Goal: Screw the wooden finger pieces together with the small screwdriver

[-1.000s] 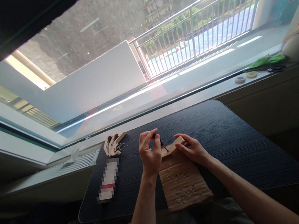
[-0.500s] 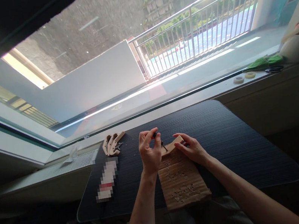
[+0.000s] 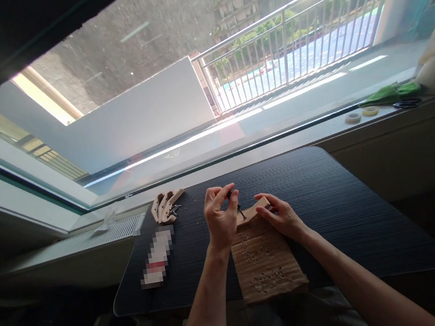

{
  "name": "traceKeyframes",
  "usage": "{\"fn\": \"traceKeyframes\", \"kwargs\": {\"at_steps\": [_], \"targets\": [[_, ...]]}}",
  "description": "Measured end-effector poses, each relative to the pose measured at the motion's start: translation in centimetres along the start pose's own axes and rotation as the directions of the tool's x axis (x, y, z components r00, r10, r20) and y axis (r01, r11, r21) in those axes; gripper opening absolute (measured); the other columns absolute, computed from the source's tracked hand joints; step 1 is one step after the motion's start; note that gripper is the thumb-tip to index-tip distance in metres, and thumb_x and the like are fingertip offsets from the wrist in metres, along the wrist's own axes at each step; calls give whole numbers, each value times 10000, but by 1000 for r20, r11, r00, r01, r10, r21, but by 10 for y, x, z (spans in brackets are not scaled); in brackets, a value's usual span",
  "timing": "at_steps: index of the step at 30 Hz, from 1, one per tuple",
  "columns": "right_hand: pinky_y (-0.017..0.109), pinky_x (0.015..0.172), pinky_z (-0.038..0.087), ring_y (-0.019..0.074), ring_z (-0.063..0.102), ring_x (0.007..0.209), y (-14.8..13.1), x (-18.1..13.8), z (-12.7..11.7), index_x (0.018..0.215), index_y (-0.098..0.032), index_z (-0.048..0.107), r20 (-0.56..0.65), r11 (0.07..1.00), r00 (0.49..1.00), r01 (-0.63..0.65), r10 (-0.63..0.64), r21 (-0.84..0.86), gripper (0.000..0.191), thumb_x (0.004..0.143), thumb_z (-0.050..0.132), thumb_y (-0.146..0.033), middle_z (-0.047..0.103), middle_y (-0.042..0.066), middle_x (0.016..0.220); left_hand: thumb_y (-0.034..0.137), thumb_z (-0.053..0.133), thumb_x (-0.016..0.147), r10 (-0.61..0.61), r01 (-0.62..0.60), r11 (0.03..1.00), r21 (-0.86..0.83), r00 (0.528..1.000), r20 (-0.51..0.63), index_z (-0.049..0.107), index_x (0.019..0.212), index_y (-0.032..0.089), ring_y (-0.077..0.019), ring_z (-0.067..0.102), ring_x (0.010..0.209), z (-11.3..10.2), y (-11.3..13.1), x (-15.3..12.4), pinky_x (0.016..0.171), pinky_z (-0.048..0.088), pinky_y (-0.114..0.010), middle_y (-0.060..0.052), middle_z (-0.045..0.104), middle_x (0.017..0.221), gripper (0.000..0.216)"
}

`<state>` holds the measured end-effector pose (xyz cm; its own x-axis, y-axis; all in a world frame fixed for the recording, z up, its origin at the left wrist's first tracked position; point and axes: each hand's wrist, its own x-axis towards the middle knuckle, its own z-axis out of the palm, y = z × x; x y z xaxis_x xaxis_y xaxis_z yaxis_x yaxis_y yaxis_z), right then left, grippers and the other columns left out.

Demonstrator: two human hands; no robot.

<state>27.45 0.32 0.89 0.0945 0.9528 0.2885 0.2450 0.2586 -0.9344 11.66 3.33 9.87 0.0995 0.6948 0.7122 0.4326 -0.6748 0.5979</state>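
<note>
A: Changes over the last half-second, largest first?

B: Whole view shifted slightly. Window [image 3: 141,103] and black table [image 3: 356,217] sit a little further right; attributed to head motion. Brown cardboard [image 3: 267,257], dotted with small dark holes, still reaches the table's near edge.

A: Hands?

B: Poses unchanged. Right hand [image 3: 283,216]: closed on the right end of a wooden piece [image 3: 253,214], fingers on its far side, thumb nearer. Left hand [image 3: 221,219]: narrow pinch, thumb and fingers around the upper part of a slim dark tool [image 3: 241,209], driver-like.

A: Position of the piece?

B: Between the hands, at the cardboard's far edge, right end raised. Tool stands tilted, tip meeting the upper face at the same spot as before. Judgement: work continues at that one point, piece braced. Whether the tool turned: cannot tell.

A: Anything else shifted?

B: None noted. Curved wooden pieces [image 3: 161,209] lie clustered at the table's far left, metal screws [image 3: 175,210] just beside.

A: Legible writing?

B: None. Pale mark on the ground outside [image 3: 173,153]: too faint. Pixelated strip [image 3: 158,256] with red band, left side of table: blocked out. Tape rolls [image 3: 352,118] on the sill: no label discernible. Brand: not determined.
</note>
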Motion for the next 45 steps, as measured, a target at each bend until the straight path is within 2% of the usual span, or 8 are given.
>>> {"fn": "traceKeyframes", "kwargs": {"at_steps": [9,14,19,23,27,32,37,45], "targets": [[240,600,437,111,495,604,-2,-1,0,1158,-202,555,7,999,1000,-31,31,-18,418,830,526,-458,553,-22,747,227,568,854,24,-24,1000,5,999,32,672,1050,220,-124,505,780,-2,-3,0,725,447,-259,-22,518,840,222],[244,630,445,114,510,637,0,-1,0,1157,-203,556,3,1000,1000,-19,19,5,413,828,532,-451,582,-8,803,218,574,847,20,-20,1000,-4,998,61,663,1052,226,-125,508,783,-4,0,1,733,447,-262,-18,514,838,223],[242,624,444,114,510,629,-2,0,0,1151,-199,558,8,999,999,-31,31,16,414,826,534,-453,577,-9,789,209,612,817,-19,19,1000,-1,1000,1,601,988,195,-124,528,775,-3,1,0,770,444,-273,-2,533,822,173],[243,623,446,117,521,641,-3,-1,0,1146,-200,560,9,999,999,-35,35,7,413,824,534,-458,587,-4,814,206,616,813,26,-27,999,-29,999,-28,584,881,181,-122,541,766,0,-3,-1,757,454,-273,-4,549,823,79],[245,637,446,117,516,644,-1,-1,0,1144,-200,562,2,1000,1000,-17,17,-5,408,828,530,-455,585,-7,799,197,617,814,71,-73,996,-42,997,-42,604,902,182,-124,552,791,0,-6,-1,769,461,-280,-12,557,846,91],[243,628,443,117,512,638,0,-1,0,1150,-207,560,-5,1000,1000,-15,15,-4,405,828,534,-451,578,-12,774,202,599,826,72,-73,997,-40,997,-30,605,922,183,-146,560,876,0,-4,-3,815,459,-304,-30,568,894,98],[244,627,449,126,526,648,-3,-1,0,1141,-197,562,-4,1000,1000,-28,28,12,404,823,540,-445,580,-11,749,218,657,783,61,-61,998,-6,997,-44,615,926,184,-138,538,849,2,-3,-3,809,452,-297,-24,529,898,153],[243,611,451,121,522,631,0,-1,1,1144,-205,562,-13,1000,1000,-28,28,3,405,821,539,-448,587,-10,768,198,604,821,56,-57,998,-31,997,-48,614,924,183,-125,536,783,1,-7,-2,765,460,-291,-18,539,857,105]]}}
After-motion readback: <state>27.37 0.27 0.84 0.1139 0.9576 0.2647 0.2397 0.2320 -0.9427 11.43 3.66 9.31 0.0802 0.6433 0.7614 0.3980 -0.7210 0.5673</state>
